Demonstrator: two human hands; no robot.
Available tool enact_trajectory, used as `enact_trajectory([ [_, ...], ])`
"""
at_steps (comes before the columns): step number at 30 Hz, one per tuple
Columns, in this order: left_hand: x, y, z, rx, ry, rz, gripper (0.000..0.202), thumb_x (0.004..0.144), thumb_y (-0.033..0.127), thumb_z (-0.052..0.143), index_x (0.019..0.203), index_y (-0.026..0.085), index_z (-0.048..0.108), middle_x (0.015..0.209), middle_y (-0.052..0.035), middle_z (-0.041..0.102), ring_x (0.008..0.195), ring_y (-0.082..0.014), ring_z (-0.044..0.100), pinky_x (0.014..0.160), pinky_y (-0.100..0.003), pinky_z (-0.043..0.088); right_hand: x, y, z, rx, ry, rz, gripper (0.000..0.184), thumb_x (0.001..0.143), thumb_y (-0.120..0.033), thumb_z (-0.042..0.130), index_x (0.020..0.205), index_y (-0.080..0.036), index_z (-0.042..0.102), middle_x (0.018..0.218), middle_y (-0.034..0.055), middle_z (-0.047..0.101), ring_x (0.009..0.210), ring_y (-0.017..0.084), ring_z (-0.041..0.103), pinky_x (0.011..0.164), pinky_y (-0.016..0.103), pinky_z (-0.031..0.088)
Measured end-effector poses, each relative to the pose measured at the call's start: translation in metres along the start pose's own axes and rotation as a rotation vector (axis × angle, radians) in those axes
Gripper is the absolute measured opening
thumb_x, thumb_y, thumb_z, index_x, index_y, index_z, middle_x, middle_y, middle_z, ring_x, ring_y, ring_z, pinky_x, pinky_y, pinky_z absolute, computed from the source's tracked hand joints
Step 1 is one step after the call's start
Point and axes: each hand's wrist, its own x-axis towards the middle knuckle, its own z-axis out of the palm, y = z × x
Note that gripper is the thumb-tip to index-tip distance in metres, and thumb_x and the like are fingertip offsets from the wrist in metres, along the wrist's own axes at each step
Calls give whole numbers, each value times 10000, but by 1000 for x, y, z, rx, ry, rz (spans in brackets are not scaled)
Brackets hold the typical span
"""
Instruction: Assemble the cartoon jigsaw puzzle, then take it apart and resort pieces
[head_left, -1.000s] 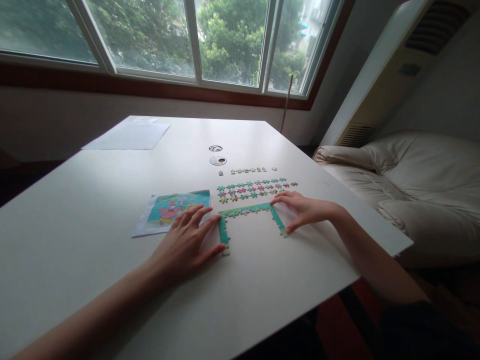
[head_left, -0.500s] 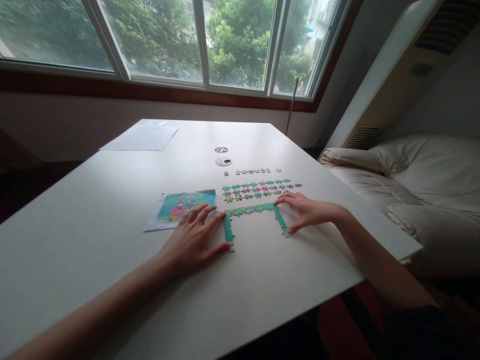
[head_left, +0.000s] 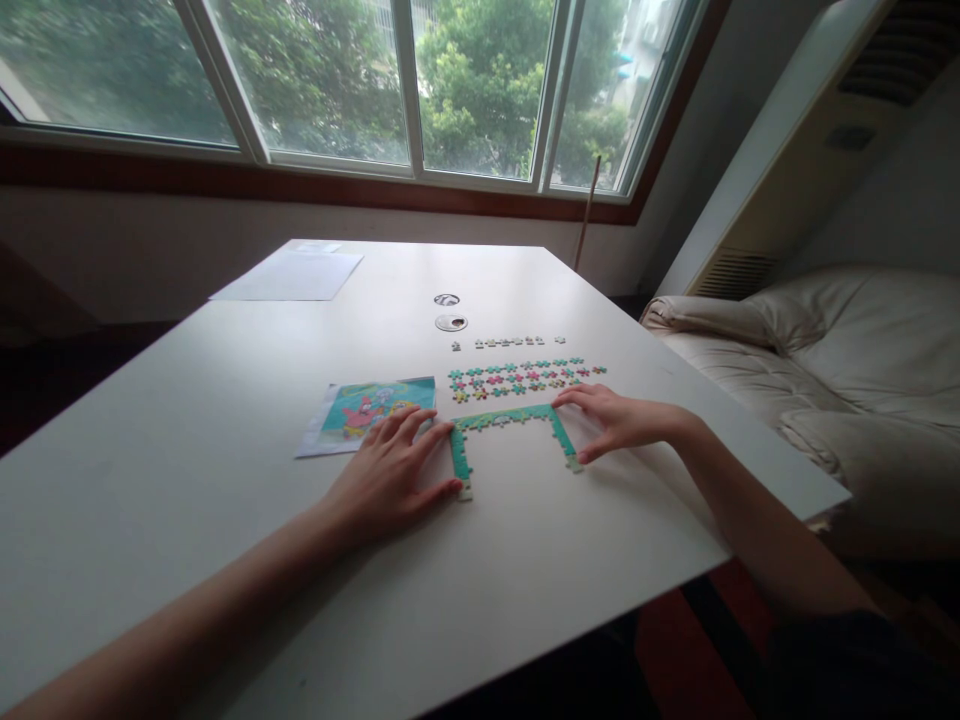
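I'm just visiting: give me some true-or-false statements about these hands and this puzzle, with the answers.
1. The left hand and right hand are at opposite sides of the joined puzzle border. True.
2. The border is closed all round. False: its side nearest the person is open.
3. Loose pieces lie in rows beyond the border. True.
4. The right hand overlaps the picture sheet in this view. False: the left hand does.

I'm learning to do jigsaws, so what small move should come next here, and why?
Probably lift the right hand off the joined, three-sided green jigsaw border and pick one from the farthest row of loose, pale jigsaw pieces. The border's near side is open and its two near ends are pale, so those similarly pale pieces seem the likeliest fit.
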Motion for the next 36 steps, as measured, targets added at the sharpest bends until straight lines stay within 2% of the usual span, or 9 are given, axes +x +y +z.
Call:
enact_trajectory([
  [5, 1, 1, -1, 26, -35, -19, 580, 821, 580, 400, 1270, 215, 441, 1292, -123, 430, 1231, -319, 301, 1003, -495, 280, 1, 1, 1, -27, 7, -3, 862, 598, -650, 622, 1312, -234, 377, 1335, 81, 364, 1233, 312, 287, 1037, 423, 239],
  [9, 1, 3, -1, 49, -19, -11, 570, 823, 572, 403, 1270, 220, 436, 1296, -120, 431, 1228, -310, 313, 998, -485, 290, 3, 2, 3, -42, 20, -4, 863, 595, -646, 629, 1312, -241, 373, 1335, 79, 363, 1223, 316, 294, 1032, 431, 247],
  [14, -2, 9, -2, 175, 31, -113, 547, 872, 490, 359, 1236, 95, 465, 1273, -184, 453, 1183, -318, 380, 977, -475, 318, 3, 2, 3, -33, 18, -9, 874, 585, -659, 627, 1309, -239, 378, 1336, 78, 362, 1228, 312, 287, 1032, 422, 249],
  [18, -9, 20, -7, 255, -48, -184, 493, 895, 433, 324, 1176, 82, 526, 1191, -188, 532, 1085, -320, 483, 883, -457, 395, 2, 2, 2, -27, 16, -5, 861, 586, -662, 621, 1304, -248, 387, 1333, 77, 369, 1234, 316, 281, 1031, 426, 244],
  [23, -23, 39, -16, 390, -69, -217, 553, 878, 422, 361, 1203, -2, 505, 1274, -266, 454, 1128, -382, 451, 885, -513, 368, 1, 1, 2, -21, 14, 9, 847, 591, -655, 620, 1296, -243, 395, 1332, 78, 372, 1230, 316, 288, 1028, 427, 250],
  [26, -28, 47, -20, 413, -137, -266, 573, 876, 432, 355, 1183, -22, 522, 1196, -282, 517, 1044, -382, 514, 819, -504, 416, 1, -1, 2, -24, 15, 15, 845, 590, -655, 620, 1296, -248, 397, 1332, 77, 373, 1231, 319, 287, 1028, 432, 249],
  [36, -26, 47, -14, 389, -206, -284, 569, 897, 398, 333, 1250, -29, 462, 1284, -278, 448, 1161, -373, 446, 845, -482, 430, 2, 0, 2, -29, 15, 22, 856, 580, -668, 616, 1297, -255, 397, 1335, 76, 373, 1233, 323, 294, 1032, 436, 245],
])
